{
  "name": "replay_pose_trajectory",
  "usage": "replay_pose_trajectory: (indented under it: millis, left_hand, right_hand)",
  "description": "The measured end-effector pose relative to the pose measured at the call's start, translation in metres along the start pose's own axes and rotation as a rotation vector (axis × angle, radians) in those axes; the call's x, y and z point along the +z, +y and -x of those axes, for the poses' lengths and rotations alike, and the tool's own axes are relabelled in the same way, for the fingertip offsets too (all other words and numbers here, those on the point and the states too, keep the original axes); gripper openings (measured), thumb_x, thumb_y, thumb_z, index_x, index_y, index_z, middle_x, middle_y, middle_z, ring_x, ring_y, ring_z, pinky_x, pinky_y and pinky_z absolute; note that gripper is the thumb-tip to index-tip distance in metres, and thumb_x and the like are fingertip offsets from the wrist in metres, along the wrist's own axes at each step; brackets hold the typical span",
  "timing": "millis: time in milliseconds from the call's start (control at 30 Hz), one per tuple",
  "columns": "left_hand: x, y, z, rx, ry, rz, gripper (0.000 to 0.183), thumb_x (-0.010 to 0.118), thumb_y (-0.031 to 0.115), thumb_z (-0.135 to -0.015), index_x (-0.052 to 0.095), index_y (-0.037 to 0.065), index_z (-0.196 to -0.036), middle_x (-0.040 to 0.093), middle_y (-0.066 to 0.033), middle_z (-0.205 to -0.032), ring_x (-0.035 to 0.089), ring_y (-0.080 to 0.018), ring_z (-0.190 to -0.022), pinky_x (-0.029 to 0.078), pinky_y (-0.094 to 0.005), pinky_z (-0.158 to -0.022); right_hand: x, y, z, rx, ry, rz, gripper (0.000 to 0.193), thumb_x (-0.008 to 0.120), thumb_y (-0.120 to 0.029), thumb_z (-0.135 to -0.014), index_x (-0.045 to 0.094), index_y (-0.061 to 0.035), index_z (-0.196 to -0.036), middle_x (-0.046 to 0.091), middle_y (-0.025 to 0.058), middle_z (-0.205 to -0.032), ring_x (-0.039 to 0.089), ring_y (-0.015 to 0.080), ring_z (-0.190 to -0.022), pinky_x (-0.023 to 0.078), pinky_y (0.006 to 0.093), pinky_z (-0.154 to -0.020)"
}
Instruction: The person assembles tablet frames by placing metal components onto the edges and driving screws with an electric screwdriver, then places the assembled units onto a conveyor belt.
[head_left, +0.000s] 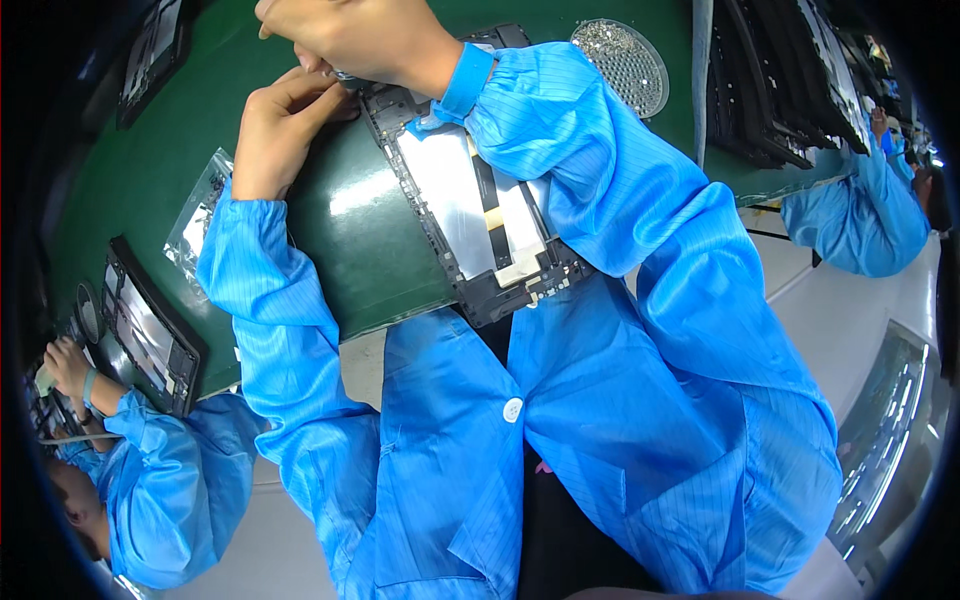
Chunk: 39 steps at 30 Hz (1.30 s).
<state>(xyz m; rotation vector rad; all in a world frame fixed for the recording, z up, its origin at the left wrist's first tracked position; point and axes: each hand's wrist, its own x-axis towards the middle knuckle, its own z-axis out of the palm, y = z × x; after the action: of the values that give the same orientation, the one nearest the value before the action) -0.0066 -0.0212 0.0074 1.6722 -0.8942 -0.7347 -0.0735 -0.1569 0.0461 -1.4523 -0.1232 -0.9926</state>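
Note:
An opened tablet with silver battery panels and a black frame lies tilted at the table's front edge, close against my body. My left hand is at its far left corner, thumb and fingers pinched together. Just above it, my right hand is closed with curled fingers, its wrist crossing over the tablet's far end. A small dark piece shows between the two hands, but what either hand grips is mostly hidden. My right sleeve covers part of the tablet's right side.
A round tray of small metal parts sits far right. Beyond it stands a row of black tablet housings. On the left lie a clear plastic bag and another opened tablet. Co-workers in blue sleeves sit at left and right.

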Motion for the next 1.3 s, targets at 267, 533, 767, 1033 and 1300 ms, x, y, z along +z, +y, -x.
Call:
replay_pose_trajectory:
  millis: [267,533,767,1033,1300]
  left_hand:
    - [0.001,0.006,0.001,-0.018,0.015,-0.075,0.021,0.063,0.002,-0.092,0.066,-0.014,-0.105,0.067,-0.0110,-0.101,0.069,-0.0201,-0.088,0.057,-0.0296,-0.083]
    - [-0.001,0.005,0.002,-0.037,0.041,-0.098,0.022,0.064,0.003,-0.091,0.067,-0.013,-0.105,0.070,-0.0138,-0.096,0.070,-0.0210,-0.087,0.056,-0.0304,-0.082]
    - [-0.001,0.005,0.002,-0.059,0.030,-0.085,0.021,0.064,0.003,-0.090,0.066,-0.012,-0.105,0.071,-0.0141,-0.094,0.070,-0.0204,-0.086,0.056,-0.0306,-0.082]
    - [0.040,0.032,0.069,-0.067,0.519,-0.504,0.037,0.061,0.031,-0.098,0.064,-0.003,-0.109,0.064,-0.0054,-0.080,0.058,-0.0105,-0.067,0.047,-0.0259,-0.061]
    - [0.158,0.063,0.129,-0.169,0.498,-0.690,0.083,0.086,0.052,-0.065,0.052,-0.015,-0.101,0.058,-0.0307,-0.095,0.060,-0.0450,-0.079,0.051,-0.0477,-0.072]
  right_hand:
    - [-0.001,-0.007,-0.002,0.001,0.003,0.106,0.018,0.067,-0.016,-0.080,0.061,0.0012,-0.079,0.063,0.0154,-0.068,0.064,0.0256,-0.062,0.048,0.0366,-0.058]
    - [-0.001,0.003,-0.002,-0.177,-0.015,0.164,0.013,0.063,-0.010,-0.081,0.063,0.0026,-0.085,0.064,0.0142,-0.071,0.061,0.0210,-0.056,0.047,0.0340,-0.053]
    - [0.003,0.010,-0.004,0.014,-0.024,0.311,0.026,0.063,-0.031,-0.073,0.062,-0.0047,-0.072,0.064,0.0152,-0.065,0.063,0.0343,-0.062,0.053,0.0390,-0.063]
    - [-0.008,-0.007,0.001,0.084,-0.085,0.263,0.024,0.065,-0.031,-0.079,0.063,-0.0070,-0.076,0.064,0.0097,-0.063,0.066,0.0265,-0.060,0.054,0.0344,-0.061]
    - [-0.025,-0.062,-0.009,0.226,-0.203,0.074,0.028,0.072,-0.026,-0.083,0.066,-0.0015,-0.095,0.070,0.0076,-0.075,0.071,0.0154,-0.066,0.057,0.0303,-0.061]
